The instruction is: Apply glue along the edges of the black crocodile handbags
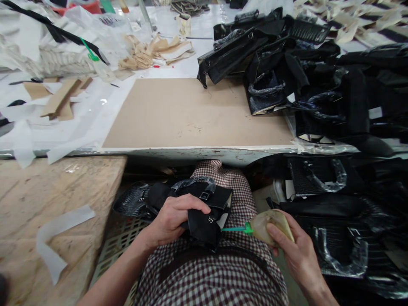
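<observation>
My left hand (pixel 174 216) is closed on a black bag piece (pixel 204 212) with metal buckles, held over my lap just below the table edge. My right hand (pixel 288 246) grips a yellowish squeeze bottle (pixel 270 225) whose green nozzle (pixel 234 229) points left, its tip touching the black piece. My checked clothing (pixel 216 272) fills the space under both hands.
A brown cardboard sheet (pixel 197 112) lies on the white table in front of me. Several black bags (pixel 287 72) are piled at the back right and down the right side. A wooden board (pixel 47 212) with white paper strips sits at left. Beige scraps (pixel 156 51) lie farther back.
</observation>
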Available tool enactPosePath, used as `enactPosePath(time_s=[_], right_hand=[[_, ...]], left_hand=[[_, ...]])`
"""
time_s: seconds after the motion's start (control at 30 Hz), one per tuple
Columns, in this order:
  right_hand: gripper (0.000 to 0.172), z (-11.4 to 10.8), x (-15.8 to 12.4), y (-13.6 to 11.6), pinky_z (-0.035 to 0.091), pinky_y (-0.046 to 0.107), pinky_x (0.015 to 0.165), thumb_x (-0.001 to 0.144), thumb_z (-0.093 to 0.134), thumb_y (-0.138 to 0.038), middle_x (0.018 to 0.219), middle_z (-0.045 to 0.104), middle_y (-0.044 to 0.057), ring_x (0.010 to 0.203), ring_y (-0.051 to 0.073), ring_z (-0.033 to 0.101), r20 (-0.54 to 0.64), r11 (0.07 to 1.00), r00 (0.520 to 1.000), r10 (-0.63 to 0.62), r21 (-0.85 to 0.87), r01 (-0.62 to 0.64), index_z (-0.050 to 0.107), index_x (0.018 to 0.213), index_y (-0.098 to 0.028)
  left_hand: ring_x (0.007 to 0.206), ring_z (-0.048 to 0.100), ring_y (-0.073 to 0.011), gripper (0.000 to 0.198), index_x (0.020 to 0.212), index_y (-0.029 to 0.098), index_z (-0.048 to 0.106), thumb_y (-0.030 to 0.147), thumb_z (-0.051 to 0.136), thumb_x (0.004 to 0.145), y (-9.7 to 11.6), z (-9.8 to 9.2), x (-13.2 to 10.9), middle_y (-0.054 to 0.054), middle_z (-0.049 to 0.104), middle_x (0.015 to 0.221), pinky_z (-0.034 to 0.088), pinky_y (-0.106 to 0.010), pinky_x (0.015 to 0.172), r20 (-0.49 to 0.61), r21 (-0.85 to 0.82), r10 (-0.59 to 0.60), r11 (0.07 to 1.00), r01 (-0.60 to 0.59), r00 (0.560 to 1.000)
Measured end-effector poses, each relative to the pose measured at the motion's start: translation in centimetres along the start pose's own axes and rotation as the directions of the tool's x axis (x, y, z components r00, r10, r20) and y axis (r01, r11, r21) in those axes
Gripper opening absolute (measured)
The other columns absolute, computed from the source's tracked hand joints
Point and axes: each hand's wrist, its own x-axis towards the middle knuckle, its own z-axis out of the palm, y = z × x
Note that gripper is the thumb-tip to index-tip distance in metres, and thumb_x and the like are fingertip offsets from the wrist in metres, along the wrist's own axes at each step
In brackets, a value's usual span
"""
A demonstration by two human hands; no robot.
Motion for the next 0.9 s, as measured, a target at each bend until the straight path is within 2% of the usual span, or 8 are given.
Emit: enactPosePath(time_s=[0.13, 0.23, 0.37, 0.43, 0.57, 0.73, 0.83, 0.9], right_hand=[[0.058, 0.0, 0.0, 0.5, 0.046, 0.025, 0.044, 0.079, 0.079, -0.051, 0.09, 0.066, 0.003, 0.058, 0.014, 0.053, 0.023, 0.999, 1.0, 0.003, 0.048, -0.004, 0.058, 0.123, -0.02], [0.06, -0.1, 0.6, 0.6, 0.048, 0.025, 0.044, 0.075, 0.08, -0.054, 0.091, 0.067, 0.005, 0.06, 0.016, 0.056, -0.062, 1.0, 0.998, -0.016, -0.002, 0.016, 0.06, 0.12, -0.019], [0.069, -0.2, 1.6, 1.1, 0.056, 0.029, 0.051, 0.068, 0.082, -0.059, 0.103, 0.069, 0.009, 0.082, 0.027, 0.065, -0.193, 0.992, 0.979, -0.063, -0.124, 0.04, 0.06, 0.121, -0.02], [0.069, -0.3, 1.8, 1.6, 0.058, 0.031, 0.056, 0.068, 0.081, -0.059, 0.108, 0.069, 0.01, 0.089, 0.029, 0.066, -0.218, 0.982, 0.97, -0.108, -0.175, 0.07, 0.061, 0.121, -0.02], [0.064, -0.6, 1.4, 1.8, 0.059, 0.032, 0.058, 0.07, 0.08, -0.057, 0.111, 0.069, 0.011, 0.091, 0.03, 0.067, -0.224, 0.97, 0.96, -0.166, -0.211, 0.119, 0.063, 0.119, -0.021], [0.065, -0.6, 0.2, 1.1, 0.053, 0.027, 0.046, 0.07, 0.082, -0.056, 0.099, 0.071, 0.008, 0.07, 0.022, 0.063, -0.185, 0.996, 0.98, -0.066, -0.074, 0.054, 0.061, 0.121, -0.02], [0.063, -0.1, -0.3, 0.5, 0.049, 0.025, 0.045, 0.071, 0.084, -0.05, 0.093, 0.069, 0.005, 0.065, 0.018, 0.057, -0.096, 0.996, 0.995, 0.001, 0.092, 0.008, 0.06, 0.121, -0.021], [0.054, 0.4, -0.5, 0.1, 0.044, 0.023, 0.043, 0.074, 0.083, -0.048, 0.085, 0.067, 0.004, 0.06, 0.015, 0.053, -0.005, 0.975, 1.0, 0.031, 0.219, -0.029, 0.064, 0.114, -0.019]], left_hand=[[0.096, 0.07, -0.0166, 0.025, 0.109, 0.016, 0.067, 0.004, 0.054, 0.091, 0.0, -0.1, 0.0, -0.009, 0.075, 0.101, 0.055, -0.025, 0.085, -0.007, 0.003, 0.003, 1.0, -0.003, 1.0], [0.096, 0.07, -0.0166, 0.026, 0.109, 0.016, 0.067, 0.004, 0.052, 0.091, -0.1, -0.1, 0.0, -0.01, 0.075, 0.101, 0.055, -0.025, 0.085, -0.006, -0.005, 0.002, 1.0, -0.002, 1.0], [0.097, 0.069, -0.0158, 0.026, 0.11, 0.015, 0.067, 0.003, 0.053, 0.091, -0.3, -0.1, -0.1, -0.01, 0.074, 0.102, 0.054, -0.024, 0.086, -0.009, -0.015, -0.001, 1.0, 0.001, 1.0], [0.097, 0.069, -0.0156, 0.025, 0.11, 0.016, 0.068, 0.004, 0.054, 0.092, -0.4, -0.1, -0.1, -0.01, 0.074, 0.103, 0.054, -0.023, 0.086, -0.015, -0.013, -0.01, 1.0, 0.01, 1.0], [0.095, 0.07, -0.0159, 0.025, 0.108, 0.016, 0.068, 0.004, 0.055, 0.091, -0.5, -0.3, -0.2, -0.009, 0.075, 0.101, 0.055, -0.023, 0.084, -0.021, -0.011, -0.009, 1.0, 0.008, 1.0], [0.096, 0.07, -0.015, 0.023, 0.104, 0.016, 0.069, 0.003, 0.055, 0.091, -0.4, -0.4, 0.0, -0.009, 0.074, 0.101, 0.055, -0.022, 0.085, -0.038, -0.006, 0.0, 1.0, 0.0, 0.999], [0.095, 0.069, -0.0143, 0.023, 0.104, 0.016, 0.069, 0.003, 0.055, 0.091, -0.3, -0.3, 0.0, -0.008, 0.074, 0.102, 0.055, -0.022, 0.084, -0.039, 0.01, -0.003, 1.0, 0.004, 0.999], [0.095, 0.069, -0.0137, 0.022, 0.103, 0.016, 0.069, 0.003, 0.055, 0.092, -0.3, -0.2, 0.0, -0.008, 0.074, 0.102, 0.055, -0.021, 0.084, -0.048, 0.022, -0.006, 1.0, 0.007, 0.999]])
